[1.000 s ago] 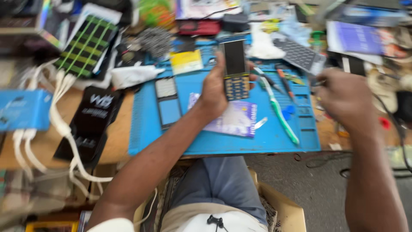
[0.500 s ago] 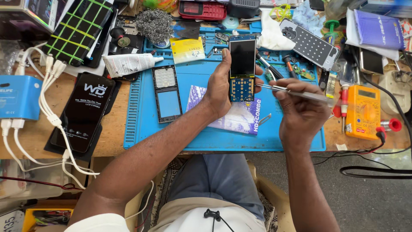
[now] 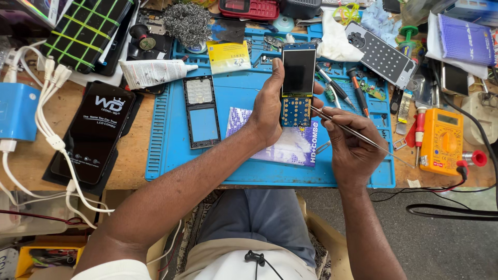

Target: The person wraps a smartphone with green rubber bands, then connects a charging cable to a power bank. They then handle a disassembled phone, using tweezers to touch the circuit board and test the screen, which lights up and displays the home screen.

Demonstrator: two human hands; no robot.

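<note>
Above the blue mat (image 3: pixel 233 98), your left hand (image 3: pixel 267 111) grips the opened phone (image 3: pixel 298 85) by its edges; your right hand (image 3: pixel 350 148) pinches tweezers (image 3: pixel 358 135) at its bare keypad board. It looks light, stiff, fragile: hold the sides, never the screen.

Bare-armed, the person wears a white short-sleeved shirt, grey-blue trousers, and a small black clip at the chest.

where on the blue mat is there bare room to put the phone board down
Bare blue mat lies between the keypad frame and the left hand, and along its near edge. The mat's far trays and right side, by the screwdrivers, are crowded.
</note>
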